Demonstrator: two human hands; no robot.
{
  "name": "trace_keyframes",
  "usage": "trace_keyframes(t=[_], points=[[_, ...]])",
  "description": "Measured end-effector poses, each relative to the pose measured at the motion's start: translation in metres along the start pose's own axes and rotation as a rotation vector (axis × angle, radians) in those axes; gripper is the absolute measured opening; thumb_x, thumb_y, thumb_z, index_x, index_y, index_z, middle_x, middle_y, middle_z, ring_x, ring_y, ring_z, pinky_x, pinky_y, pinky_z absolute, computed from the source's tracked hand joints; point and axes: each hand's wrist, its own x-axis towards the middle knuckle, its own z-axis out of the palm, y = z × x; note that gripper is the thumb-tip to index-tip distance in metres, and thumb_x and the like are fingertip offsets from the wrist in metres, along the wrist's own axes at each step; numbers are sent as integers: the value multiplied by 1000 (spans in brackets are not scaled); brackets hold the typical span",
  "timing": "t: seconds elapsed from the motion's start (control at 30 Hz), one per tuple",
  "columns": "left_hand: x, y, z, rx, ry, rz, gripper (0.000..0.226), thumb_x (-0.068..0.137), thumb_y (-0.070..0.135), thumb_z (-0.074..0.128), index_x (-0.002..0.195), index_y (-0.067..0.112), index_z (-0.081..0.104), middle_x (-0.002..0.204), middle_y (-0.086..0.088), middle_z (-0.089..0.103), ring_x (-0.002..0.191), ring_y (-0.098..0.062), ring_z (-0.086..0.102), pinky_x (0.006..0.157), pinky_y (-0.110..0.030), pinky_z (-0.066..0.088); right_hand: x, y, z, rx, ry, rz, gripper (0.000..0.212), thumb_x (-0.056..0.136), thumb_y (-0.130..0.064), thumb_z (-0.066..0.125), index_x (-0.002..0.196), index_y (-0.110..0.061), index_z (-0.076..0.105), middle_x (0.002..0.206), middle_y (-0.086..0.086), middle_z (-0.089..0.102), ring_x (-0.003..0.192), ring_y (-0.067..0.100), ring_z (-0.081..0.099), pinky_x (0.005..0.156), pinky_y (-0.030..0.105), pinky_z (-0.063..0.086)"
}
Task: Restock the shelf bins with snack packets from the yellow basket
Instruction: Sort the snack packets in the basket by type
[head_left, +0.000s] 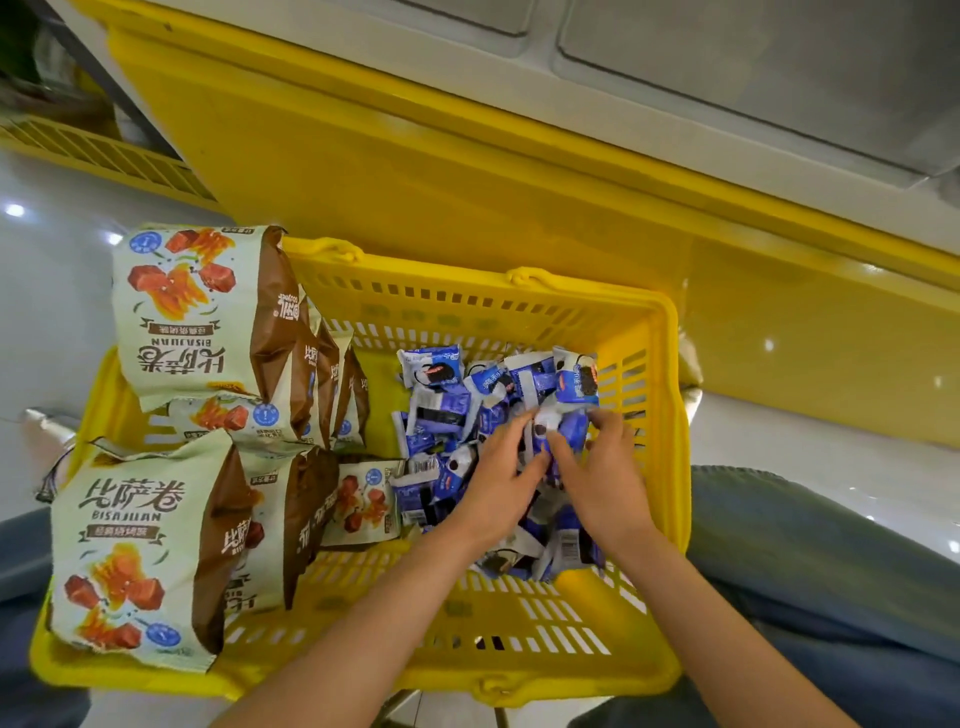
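Reaching into the yellow basket (675, 374), both hands work the pile of blue packets (447, 410), which fills the basket's right half.

- Left hand (498, 488): comes in from the lower left, palm down on the pile. Fingers and thumb are narrowed in a pinch on the blue packets near the top of the heap.
- Right hand (605, 480): comes in from the lower right, just beside the left hand, fingertips almost meeting it. Fingers are curled and closed on the same cluster of blue packets. I cannot tell whether the 2 hands share a single packet or hold separate ones.
- Blue packets: small, blue and white with a dark round biscuit printed on them, lying loose at all angles and reaching the right wall.
- Cream-and-brown bags (182, 322): large snack bags marked BISAJUAN, standing packed on edge in the basket's left half in 2 groups, far and near. The outer bags lean over the left rim.
- Surroundings: the basket sits on a pale glossy floor (47, 312), against a yellow cabinet side (415, 171) with a grey-white top (727, 78). Blue trouser legs (831, 571) flank the basket.
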Motion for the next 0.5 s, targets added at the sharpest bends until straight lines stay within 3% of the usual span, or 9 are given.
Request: trace_keyframes(t=[0.07, 0.13, 0.27, 0.37, 0.5], points=[[6, -6, 1, 297, -35, -30, 56, 97, 31, 45, 146, 23, 20, 149, -2, 23, 139, -18, 18, 114, -35, 20, 3, 3, 1, -212, -65, -21, 49, 91, -15, 58, 132, -5, 34, 134, 12, 37, 121, 25, 44, 92, 27, 42], [6, -8, -4, 395, -18, -7, 60, 95, 34, 48, 146, 19, 20, 147, -3, 25, 138, -19, 18, 114, -38, 19, 3, 1, 6, -409, -70, -122, 58, 87, -4, 57, 138, -4, 29, 141, 14, 32, 133, 26, 32, 109, 29, 31], [6, -7, -33, 359, 342, 151, 49, 92, 26, 53, 137, 21, 36, 136, 3, 39, 130, -12, 32, 111, -32, 25, 11, -10, 13, -499, 38, -382, 60, 80, 9, 55, 137, 0, 38, 143, 18, 37, 139, 32, 27, 115, 37, 19], [26, -11, -68, 256, 528, -8, 46, 91, 18, 54, 135, 16, 38, 136, -2, 40, 126, -20, 41, 109, -36, 32, 30, -16, 18, -526, 29, -362, 54, 92, -11, 51, 141, -2, 31, 148, 17, 30, 142, 32, 18, 117, 41, 15], [61, -19, -100, 147, 547, -269, 59, 92, 23, 56, 141, 9, 28, 143, -13, 34, 131, -29, 35, 108, -39, 31, 59, -14, 21, -527, -96, -200, 58, 97, -32, 42, 146, -12, 18, 154, 8, 18, 144, 25, 7, 116, 41, 13]])
